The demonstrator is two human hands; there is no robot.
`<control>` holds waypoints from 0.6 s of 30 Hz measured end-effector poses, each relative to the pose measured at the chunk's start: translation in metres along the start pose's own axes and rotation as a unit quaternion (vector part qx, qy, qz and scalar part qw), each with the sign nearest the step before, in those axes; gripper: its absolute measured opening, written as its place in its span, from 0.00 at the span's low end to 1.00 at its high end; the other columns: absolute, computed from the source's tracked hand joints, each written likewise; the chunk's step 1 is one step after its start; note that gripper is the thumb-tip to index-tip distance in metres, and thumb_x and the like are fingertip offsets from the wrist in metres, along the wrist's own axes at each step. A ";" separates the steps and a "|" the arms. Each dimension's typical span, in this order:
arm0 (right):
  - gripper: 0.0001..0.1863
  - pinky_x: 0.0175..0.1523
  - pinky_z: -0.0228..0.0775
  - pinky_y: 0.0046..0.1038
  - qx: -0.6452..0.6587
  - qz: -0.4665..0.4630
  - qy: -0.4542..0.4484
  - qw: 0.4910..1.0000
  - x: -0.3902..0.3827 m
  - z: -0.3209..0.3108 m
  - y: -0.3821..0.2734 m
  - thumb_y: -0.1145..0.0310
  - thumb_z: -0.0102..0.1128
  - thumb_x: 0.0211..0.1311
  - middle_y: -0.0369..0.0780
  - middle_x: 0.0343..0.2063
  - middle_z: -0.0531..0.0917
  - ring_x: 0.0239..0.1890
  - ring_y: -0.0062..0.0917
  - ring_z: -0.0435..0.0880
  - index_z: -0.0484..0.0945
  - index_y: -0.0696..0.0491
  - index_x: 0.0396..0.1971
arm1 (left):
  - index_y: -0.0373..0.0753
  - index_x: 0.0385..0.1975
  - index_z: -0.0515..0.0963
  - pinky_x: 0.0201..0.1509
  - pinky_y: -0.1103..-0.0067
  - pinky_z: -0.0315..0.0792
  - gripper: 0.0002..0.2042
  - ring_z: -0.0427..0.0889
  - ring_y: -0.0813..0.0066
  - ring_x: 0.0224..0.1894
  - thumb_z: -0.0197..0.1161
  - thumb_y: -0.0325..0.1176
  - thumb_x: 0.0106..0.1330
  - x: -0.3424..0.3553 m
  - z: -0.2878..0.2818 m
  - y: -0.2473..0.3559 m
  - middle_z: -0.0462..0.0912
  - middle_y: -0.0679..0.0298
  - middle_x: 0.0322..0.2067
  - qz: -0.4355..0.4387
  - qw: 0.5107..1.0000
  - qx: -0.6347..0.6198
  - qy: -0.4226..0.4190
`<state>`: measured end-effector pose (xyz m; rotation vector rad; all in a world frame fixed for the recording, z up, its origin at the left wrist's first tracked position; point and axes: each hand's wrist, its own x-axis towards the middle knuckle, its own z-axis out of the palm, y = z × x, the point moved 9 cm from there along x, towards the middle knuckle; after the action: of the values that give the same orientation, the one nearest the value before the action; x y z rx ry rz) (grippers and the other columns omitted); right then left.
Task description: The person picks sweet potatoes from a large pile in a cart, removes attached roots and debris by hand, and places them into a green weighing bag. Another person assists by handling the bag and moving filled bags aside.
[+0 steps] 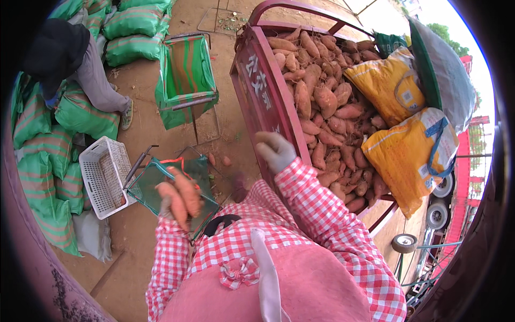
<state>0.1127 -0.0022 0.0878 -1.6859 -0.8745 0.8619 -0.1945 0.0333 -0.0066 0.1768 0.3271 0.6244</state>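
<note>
Two orange-skinned sweet potatoes are in my left hand, which is closed round them and mostly hidden behind them. They are over a dark green mesh bag held open on a metal frame, left of my body. My right hand, in a pale glove, is at the near side wall of the red cart. Its fingers are loosely bent and apart, with nothing seen in them. Beyond that wall lies a large heap of sweet potatoes, to the right of my right hand.
A green striped bag stands open on a frame ahead. White plastic crate sits at left, beside stacked full green sacks. Another person bends over the sacks. Yellow bags lie on the heap. A few sweet potatoes lie on the ground.
</note>
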 end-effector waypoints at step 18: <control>0.52 0.61 0.67 0.47 -0.607 -0.014 0.007 0.795 0.319 -0.131 0.043 0.61 0.77 0.39 0.42 0.70 0.53 0.65 0.45 0.63 0.57 0.35 0.67 | 0.37 0.66 0.60 0.50 0.68 0.75 0.32 0.79 0.58 0.50 0.60 0.44 0.66 0.006 -0.047 -0.021 0.75 0.53 0.56 0.100 0.903 0.176 0.378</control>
<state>0.3866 0.2057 0.0348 -2.7232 -1.6204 0.1640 -0.1950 0.0229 -0.0574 0.3135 1.1920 0.8206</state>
